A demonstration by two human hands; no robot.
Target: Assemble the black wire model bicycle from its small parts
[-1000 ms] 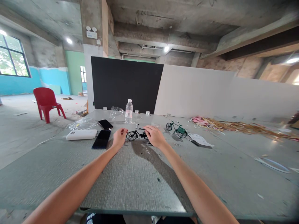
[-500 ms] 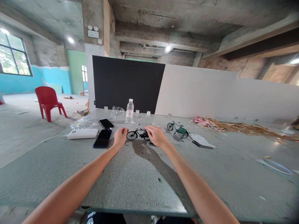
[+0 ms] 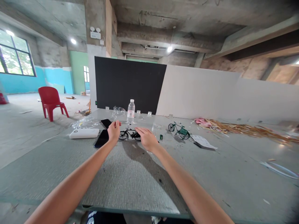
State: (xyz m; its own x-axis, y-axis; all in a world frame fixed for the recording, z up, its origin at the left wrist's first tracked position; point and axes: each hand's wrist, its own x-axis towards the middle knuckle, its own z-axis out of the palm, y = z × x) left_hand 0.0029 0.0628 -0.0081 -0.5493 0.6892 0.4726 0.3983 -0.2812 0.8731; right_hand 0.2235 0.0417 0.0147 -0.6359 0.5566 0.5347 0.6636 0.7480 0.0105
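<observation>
A small black model bicycle (image 3: 130,135) stands upright on the grey table, its handlebar at the left. My right hand (image 3: 147,139) is at its rear end, the fingers long and close together over the saddle and back wheel. Its thumb is hidden, and part of the rear wheel is covered. Just left of the front wheel, my left hand (image 3: 113,133) is raised with bent fingers, fingertips slightly apart and nothing visible between them. To the right, a green model bicycle (image 3: 179,130) with green side bags stands alone. A small dark green piece (image 3: 161,137) lies beyond my right hand.
A water bottle (image 3: 131,111) stands behind the black bicycle. Two phones, one a dark phone (image 3: 101,140), and a white power bank (image 3: 84,133) lie at left near clear plastic wrap (image 3: 86,123). A paper sheet (image 3: 203,142) with a pen (image 3: 195,143) lies at right.
The black bicycle has shifted left across the table together with my right hand. My left hand has moved left and up, partly covering the phones. The dark green piece has come into view.
</observation>
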